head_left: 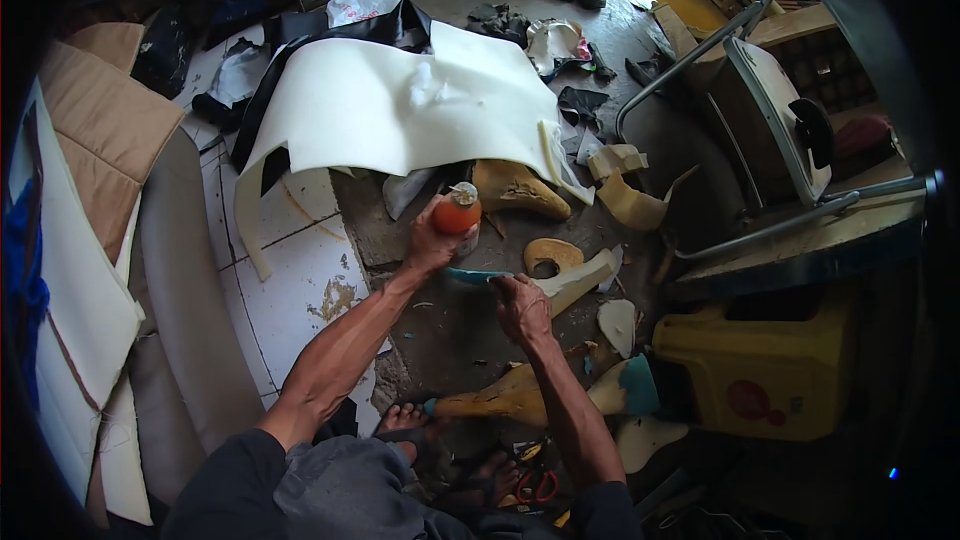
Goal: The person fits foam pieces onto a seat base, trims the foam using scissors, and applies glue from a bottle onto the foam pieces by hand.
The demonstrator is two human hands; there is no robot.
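Note:
My left hand (434,236) is wrapped round an orange bottle (458,214) with a whitish, crusted top, held up over the floor. In front of me my right hand (523,309) pinches a thin, flat teal piece (474,277), whose far end points left below the bottle. What exactly this piece is I cannot make out. Just beyond the bottle, a large white foam sheet (390,105) lies draped over something dark. Close to my right hand are a curved yellowish foam piece (553,256) and a long pale foam piece (580,283).
A yellow plastic stool (760,370) lies at the right, below a metal-framed chair (780,120). Red-handled scissors (538,487) rest near my feet. Cardboard (110,120) and a grey padded panel (185,290) stand at the left. Foam scraps (617,325) litter the floor.

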